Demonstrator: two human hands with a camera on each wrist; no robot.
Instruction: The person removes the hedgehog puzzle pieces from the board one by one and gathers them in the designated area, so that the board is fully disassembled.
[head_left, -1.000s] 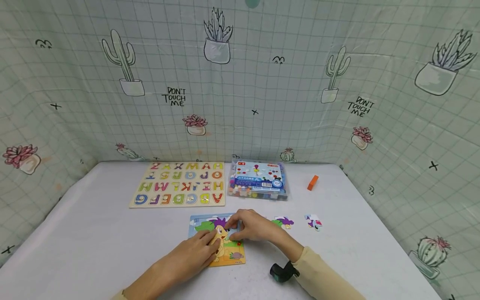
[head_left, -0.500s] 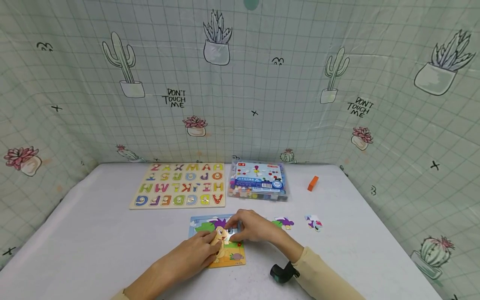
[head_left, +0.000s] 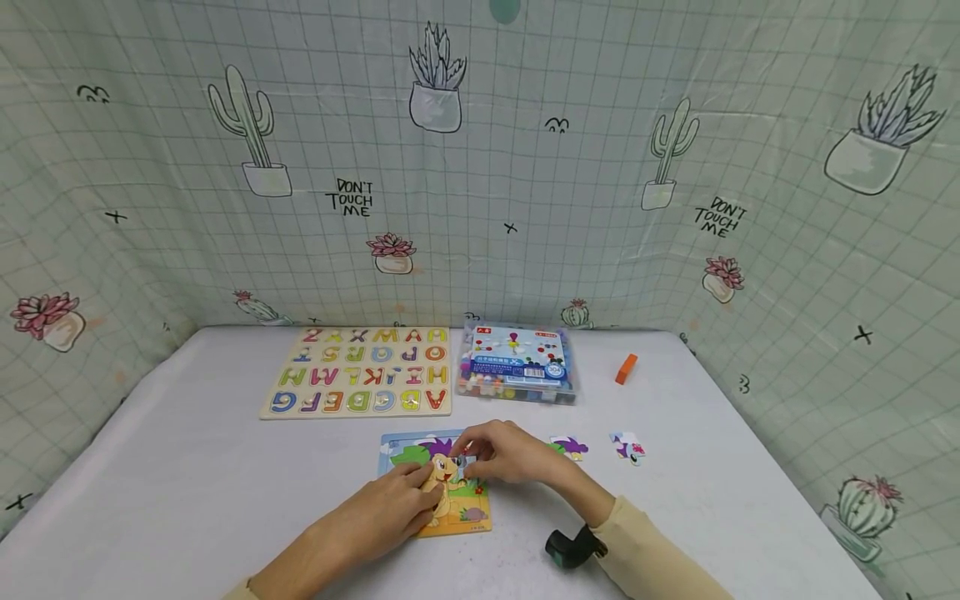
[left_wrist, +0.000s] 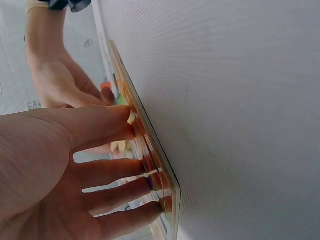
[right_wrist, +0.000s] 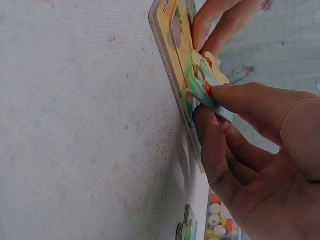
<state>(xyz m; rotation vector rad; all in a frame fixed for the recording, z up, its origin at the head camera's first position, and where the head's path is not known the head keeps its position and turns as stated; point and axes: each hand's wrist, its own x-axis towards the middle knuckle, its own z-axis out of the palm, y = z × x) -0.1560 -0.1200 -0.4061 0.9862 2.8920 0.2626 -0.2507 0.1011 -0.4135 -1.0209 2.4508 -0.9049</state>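
Nearest the person, short of the puzzle board [head_left: 468, 528] and to its right, a black device [head_left: 572, 548] sat by the right sleeve [head_left: 652, 554], probably a wrist camera strapped there to watch that hand. The left hand [head_left: 397, 504] lay over the board's near left part, fingers extended and spread, tips resting on the printed surface, presumably to stop the board sliding on the white table [head_left: 225, 500]. The right hand [head_left: 506, 452], above the board's right side, pinched a puzzle piece [right_wrist: 207, 75] between thumb and fingers; it was tilted against the board's plane, perhaps because an edge hold let it be angled, though whether its lower edge touched the board I could not tell. To the right of the board lay a loose piece [head_left: 572, 448], with a second piece [head_left: 628, 447] farther right, printed sides up, likely so both could be read within reach. Beyond the board were a letter board [head_left: 267, 412] to its left and a clear box [head_left: 525, 375] slightly to its right, seemingly placed out of the hands' way; an orange block [head_left: 627, 368] lay beyond, well to the right. Farthest behind the board hung a patterned cloth [head_left: 480, 183], perhaps to screen off the surroundings
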